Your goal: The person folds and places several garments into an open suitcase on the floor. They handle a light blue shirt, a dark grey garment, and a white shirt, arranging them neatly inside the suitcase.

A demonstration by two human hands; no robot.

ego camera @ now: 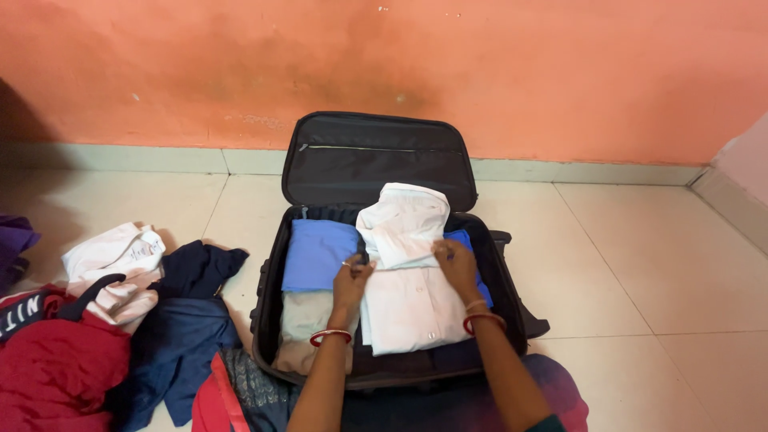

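Note:
An open black suitcase (267, 280) lies on the floor with its lid (376, 160) leaning against the wall. Inside, a folded white shirt (408, 304) lies on the right, its upper half doubled over. My left hand (352, 276) pinches the shirt's left edge at the fold. At the same fold, my right hand (454, 264) presses on the right edge. A folded blue garment (316, 254) and a beige one (304, 324) lie in the case's left half. More blue cloth (464, 240) shows under the shirt on the right. Red bangles ring both wrists.
A heap of clothes lies on the tiled floor at the left: a white shirt (116, 260), dark navy cloth (188, 320), red cloth (56, 376) and a purple piece (12, 240). An orange wall (480, 72) stands close behind the case.

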